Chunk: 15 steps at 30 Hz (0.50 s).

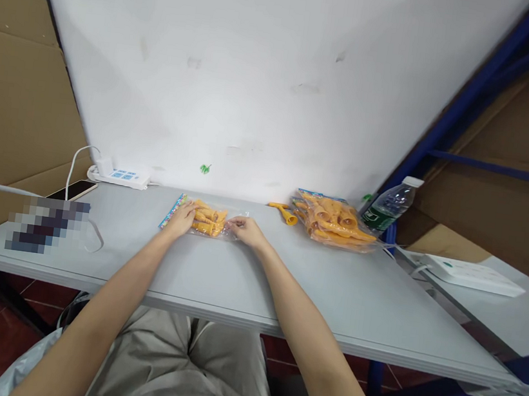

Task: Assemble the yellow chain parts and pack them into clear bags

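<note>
A clear plastic bag [232, 231] with a colourful printed header lies flat on the grey table, holding several orange plastic horn-shaped pieces [210, 222]. My left hand [180, 218] rests flat on the bag near its header, fingers stretched over the plastic. At the opposite end, my right hand [245, 229] pinches the edge of the bag between thumb and fingers. To the right, a loose orange horn-shaped piece [286, 215] lies on the table. Beside it sits a bulging clear bag [339, 224] full of similar orange pieces.
A water bottle [391, 205] leans behind the full bag at right. White power strips [123, 177] lie at the back left and on the adjoining right-hand surface. A phone [73, 190] and white cables are on the left. Cardboard [13, 106] borders the left side; a white panel stands behind.
</note>
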Motion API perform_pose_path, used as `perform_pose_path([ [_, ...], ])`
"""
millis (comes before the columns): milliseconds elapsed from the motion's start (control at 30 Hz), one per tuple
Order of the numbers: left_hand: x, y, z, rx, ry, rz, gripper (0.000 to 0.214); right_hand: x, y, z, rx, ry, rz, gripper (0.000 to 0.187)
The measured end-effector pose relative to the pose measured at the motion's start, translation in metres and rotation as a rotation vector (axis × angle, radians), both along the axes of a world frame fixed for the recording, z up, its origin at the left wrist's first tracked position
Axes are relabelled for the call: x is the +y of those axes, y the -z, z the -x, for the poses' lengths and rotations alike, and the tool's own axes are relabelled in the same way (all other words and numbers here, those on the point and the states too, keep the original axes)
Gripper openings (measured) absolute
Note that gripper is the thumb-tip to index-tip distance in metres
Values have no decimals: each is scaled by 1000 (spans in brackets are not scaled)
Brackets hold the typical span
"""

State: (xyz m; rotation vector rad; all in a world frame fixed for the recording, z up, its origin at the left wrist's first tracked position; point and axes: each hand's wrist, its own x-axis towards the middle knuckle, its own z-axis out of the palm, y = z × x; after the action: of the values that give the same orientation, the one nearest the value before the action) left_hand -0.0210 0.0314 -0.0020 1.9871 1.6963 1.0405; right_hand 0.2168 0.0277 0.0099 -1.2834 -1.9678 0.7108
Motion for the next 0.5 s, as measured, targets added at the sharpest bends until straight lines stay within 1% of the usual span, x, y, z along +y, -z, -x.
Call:
perform_pose_path([
  [67, -2, -1, 0, 37, 3, 8, 43, 5, -2, -7, -56, 153, -94, 25],
  [167, -5, -3, -1, 103, -15, 22, 43, 14, -3, -29, -124, 457, -254, 38],
  [200, -6, -4, -1, 123, -25, 27, 43, 17, -2, -38, -162, 547, -291, 42],
  [233, -7, -5, -2, 139, -41, 35, 44, 19, -1, -47, -211, 607, -295, 44],
  [300, -11, -7, -3, 163, -89, 63, 44, 23, 3, -63, -313, 711, -219, 50],
  [367, -14, -10, -4, 186, -133, 93, 44, 25, 9, -74, -394, 779, -91, 54],
  [433, -17, -13, -4, 210, -157, 116, 45, 26, 13, -80, -450, 814, 9, 54],
  [500, -19, -16, -3, 226, -174, 130, 46, 27, 16, -82, -489, 830, 25, 52],
])
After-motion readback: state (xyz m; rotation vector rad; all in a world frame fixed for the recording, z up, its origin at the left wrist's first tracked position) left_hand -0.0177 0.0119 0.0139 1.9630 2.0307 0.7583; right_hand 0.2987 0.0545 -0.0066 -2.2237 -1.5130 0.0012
